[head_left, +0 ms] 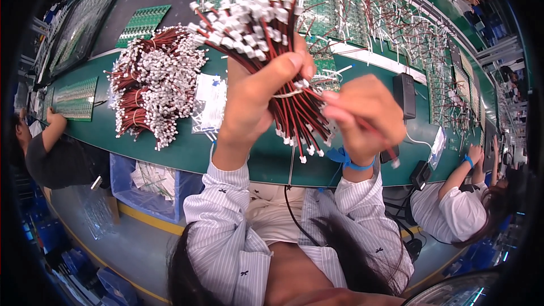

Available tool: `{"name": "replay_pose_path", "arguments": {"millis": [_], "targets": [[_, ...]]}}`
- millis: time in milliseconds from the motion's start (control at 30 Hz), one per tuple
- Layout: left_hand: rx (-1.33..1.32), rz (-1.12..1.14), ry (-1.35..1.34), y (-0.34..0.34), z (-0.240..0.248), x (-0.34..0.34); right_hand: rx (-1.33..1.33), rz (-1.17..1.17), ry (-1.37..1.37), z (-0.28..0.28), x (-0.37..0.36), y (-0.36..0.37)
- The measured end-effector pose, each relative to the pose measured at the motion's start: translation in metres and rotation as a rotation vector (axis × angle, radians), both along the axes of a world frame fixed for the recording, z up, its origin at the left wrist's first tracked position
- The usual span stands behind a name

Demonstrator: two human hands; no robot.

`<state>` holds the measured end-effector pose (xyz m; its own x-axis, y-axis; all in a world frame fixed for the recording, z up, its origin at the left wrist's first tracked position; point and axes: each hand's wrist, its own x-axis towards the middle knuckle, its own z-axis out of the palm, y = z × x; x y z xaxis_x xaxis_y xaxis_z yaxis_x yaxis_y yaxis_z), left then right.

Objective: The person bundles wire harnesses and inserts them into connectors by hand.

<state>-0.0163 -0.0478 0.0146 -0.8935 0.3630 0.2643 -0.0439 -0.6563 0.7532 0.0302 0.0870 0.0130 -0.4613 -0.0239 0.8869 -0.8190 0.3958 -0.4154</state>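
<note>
My left hand (258, 90) is wrapped round a thick bundle of red-and-black cables (300, 116) above the near edge of the bench. White connectors fan out at both ends of the bundle, and a pale tie (288, 95) circles its middle. Beside the tie, my right hand (368, 116) is closed in a pinch on a red cable (369, 127). That cable's white end (395, 164) sticks out below the right hand, slightly blurred. Whether its other end is still within the bundle is hidden by the fingers.
Tied cable bundles (153, 88) are piled on the green bench (170, 158) at left, beside a bag of white parts (209, 102). Green circuit boards (351, 17) with wires line the back. A black adapter (404, 96) stands at right. Co-workers sit on both sides; a blue bin (122, 178) is below.
</note>
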Motion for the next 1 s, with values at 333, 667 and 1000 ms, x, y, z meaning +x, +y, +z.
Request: {"name": "replay_pose_path", "arguments": {"millis": [333,667,1000], "targets": [[0.083,0.006,-0.089,0.014,-0.008,-0.003,-0.455,0.198,-0.375,-0.012,-0.003,-0.002],[-0.080,0.002,-0.021,0.004,-0.007,-0.013,-0.520,0.243,-0.153,-0.008,0.001,0.008],[-0.152,-0.113,-0.080,0.012,0.003,-0.001,-0.556,0.208,-0.407,-0.008,-0.012,0.025]]}}
